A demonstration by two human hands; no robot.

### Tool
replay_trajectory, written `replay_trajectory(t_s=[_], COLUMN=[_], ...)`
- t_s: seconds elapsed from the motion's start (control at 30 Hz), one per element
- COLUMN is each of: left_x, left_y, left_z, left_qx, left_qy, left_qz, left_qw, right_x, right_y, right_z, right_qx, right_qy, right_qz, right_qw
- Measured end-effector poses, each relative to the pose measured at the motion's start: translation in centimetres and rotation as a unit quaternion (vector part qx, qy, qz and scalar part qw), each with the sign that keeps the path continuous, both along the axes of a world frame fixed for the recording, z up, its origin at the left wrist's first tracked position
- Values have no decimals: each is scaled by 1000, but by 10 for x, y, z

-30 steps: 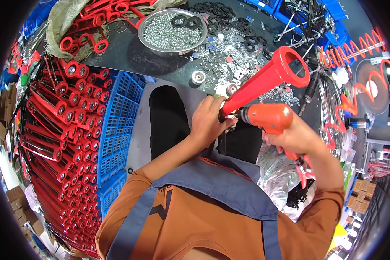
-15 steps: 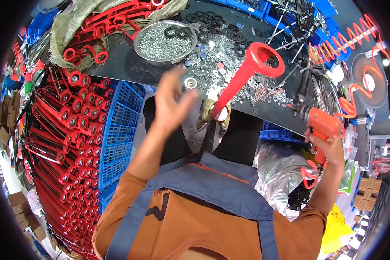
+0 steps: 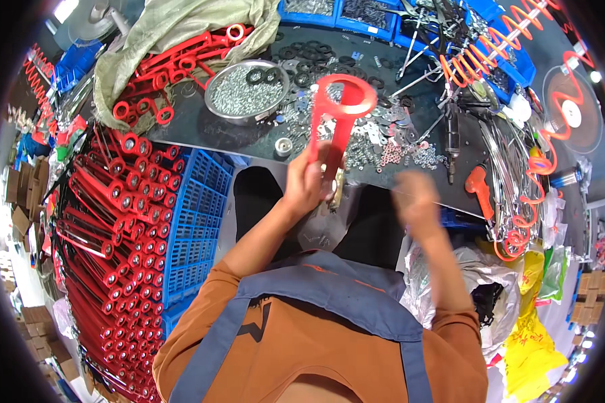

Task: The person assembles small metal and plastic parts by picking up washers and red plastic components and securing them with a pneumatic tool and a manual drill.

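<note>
A red metal arm with a wide ring at its top (image 3: 343, 127) stands tilted over the front edge of the bench. My left hand (image 3: 305, 180) is closed around its lower part, above a small fixture (image 3: 338, 191) between my knees. My right hand (image 3: 417, 200) is smeared by motion, over my right thigh near the bench edge, and its fingers cannot be made out. An orange air-driven tool (image 3: 478, 190) lies at the right end of the bench, apart from that hand. A round metal cap (image 3: 284, 146) sits on the bench edge beside my left hand.
A steel bowl of small fasteners (image 3: 245, 115) and loose washers and nuts (image 3: 400, 127) cover the bench. Stacked red arms (image 3: 114, 235) and a blue crate (image 3: 198, 221) stand left. A coiled orange hose (image 3: 541, 164) hangs right, near a black driver (image 3: 452, 144).
My left hand has come to the red arm and gripped it. The orange tool has left my right hand for the bench, and that hand has moved inward. The head view has shifted.
</note>
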State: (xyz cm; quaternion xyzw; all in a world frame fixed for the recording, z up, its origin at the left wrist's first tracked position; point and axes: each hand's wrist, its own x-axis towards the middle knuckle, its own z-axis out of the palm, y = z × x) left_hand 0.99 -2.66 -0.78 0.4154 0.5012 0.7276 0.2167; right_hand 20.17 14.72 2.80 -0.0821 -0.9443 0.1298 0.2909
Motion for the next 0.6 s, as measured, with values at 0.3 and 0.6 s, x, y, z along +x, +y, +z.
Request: replay_trajectory(t_s=[0.3,0.6], left_x=[-99,-49], left_y=[-127,-68], left_z=[145,98], left_qx=[307,254], left_qy=[-283,-221], left_qz=[104,165], left_qw=[903,927], right_x=[-5,-73], right_y=[-110,-103], right_z=[-43,-6], right_qx=[-525,-485], right_qy=[-42,60], right_qz=[231,147], right_qw=[818,860])
